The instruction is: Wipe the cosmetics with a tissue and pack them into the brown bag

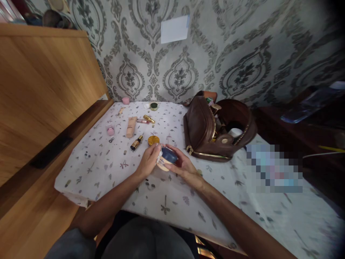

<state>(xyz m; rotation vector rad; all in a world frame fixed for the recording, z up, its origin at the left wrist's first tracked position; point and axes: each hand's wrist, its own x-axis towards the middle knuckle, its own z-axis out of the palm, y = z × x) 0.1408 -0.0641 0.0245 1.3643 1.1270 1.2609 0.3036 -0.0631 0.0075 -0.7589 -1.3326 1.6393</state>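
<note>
Both hands hold one small jar (167, 160) with a dark blue lid and a pale beige body, just above the patterned white cloth (113, 169). My left hand (150, 161) grips its left side, fingers on the body. My right hand (181, 163) wraps the lid from the right. A gold-lidded round tin (153, 140) lies just behind the jar. An open brown leather pouch (207, 133) stands to the right, with several small containers inside.
Further back on the cloth lie a beige tube (131, 126), a dark dropper bottle (136, 142), a gold lipstick (149, 119), a pink pot (110, 131), a green-lidded jar (153, 106). A wooden cabinet (40, 90) rises on the left. Patterned wallpaper is behind.
</note>
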